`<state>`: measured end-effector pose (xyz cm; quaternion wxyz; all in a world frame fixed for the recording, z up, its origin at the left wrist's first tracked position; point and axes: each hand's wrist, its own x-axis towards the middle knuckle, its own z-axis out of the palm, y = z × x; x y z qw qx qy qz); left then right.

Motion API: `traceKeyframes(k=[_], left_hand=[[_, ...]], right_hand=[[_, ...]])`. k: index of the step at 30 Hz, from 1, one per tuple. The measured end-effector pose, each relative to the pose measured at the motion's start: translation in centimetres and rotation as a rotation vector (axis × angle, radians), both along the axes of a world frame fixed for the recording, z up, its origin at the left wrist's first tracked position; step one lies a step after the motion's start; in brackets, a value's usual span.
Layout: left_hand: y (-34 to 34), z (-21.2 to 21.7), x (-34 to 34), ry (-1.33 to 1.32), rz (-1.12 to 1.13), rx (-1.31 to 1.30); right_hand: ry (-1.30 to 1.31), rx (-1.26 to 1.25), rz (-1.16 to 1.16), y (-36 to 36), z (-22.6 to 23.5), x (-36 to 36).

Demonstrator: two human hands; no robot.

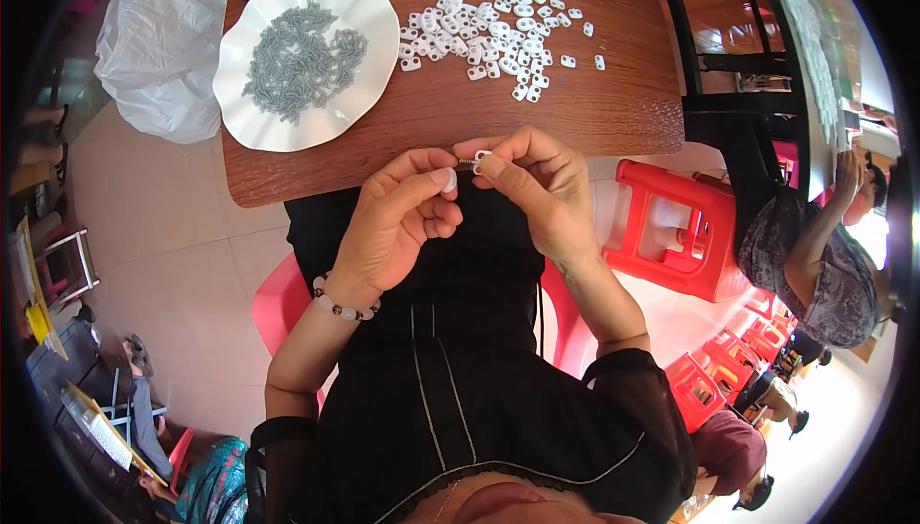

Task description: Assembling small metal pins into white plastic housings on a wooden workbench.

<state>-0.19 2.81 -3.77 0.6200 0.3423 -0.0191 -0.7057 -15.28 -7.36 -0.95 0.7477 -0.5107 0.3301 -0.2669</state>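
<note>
Just past the near edge of the table, my two hands meet with fingertips almost touching. My left hand (401, 212) is closed in a pinch, with a small white plastic piece (450, 180) at its thumb tip. A tiny metal spring (467, 162) bridges the gap between the hands, its left end at my left fingertips. My right hand (541, 184) pinches a white two-hole plastic piece (481, 161) between thumb and index finger, against the spring's right end. Fingers partly hide both white pieces.
On the brown table (613, 107), a scalloped white plate (383, 54) holds a heap of small grey springs (302, 64). Many loose white two-hole pieces (498, 25) lie to its right. A white plastic bag (163, 45) hangs at left; red stools (676, 227) stand at right, with people beyond.
</note>
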Motion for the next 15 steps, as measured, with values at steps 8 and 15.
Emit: traceKeyframes(k=[8, 15], left_hand=[[-0.7, 0.8, 0.8, -0.039, 0.097, 0.0], [-1.3, 0.7, 1.8, -0.047, 0.13, -0.058]], right_hand=[[-0.017, -0.039, -0.031, 0.2, 0.3, 1.2], [-0.082, 0.02, -0.025, 0.0, 0.5, 2.8]])
